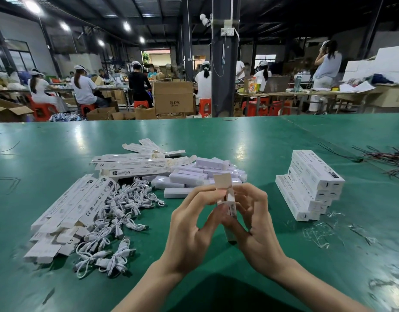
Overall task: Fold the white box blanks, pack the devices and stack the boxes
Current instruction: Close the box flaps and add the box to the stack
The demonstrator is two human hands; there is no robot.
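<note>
Head view: both hands hold 1 upright white box [230, 208] at the centre front of a green surface [239, 140]. The left hand [194, 224] pinches its top with curled fingers; the right hand [254, 221] grips its side. The top flap [223, 180] stands open. Flat blanks [81, 199] lie piled left, cables [117, 212] beside them, devices [194, 174] heaped behind the hands. Finished boxes [313, 183] sit stacked right.

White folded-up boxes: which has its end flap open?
The box held by left hand and right hand; its top flap sticks up, the stacked boxes at right are closed.
</note>
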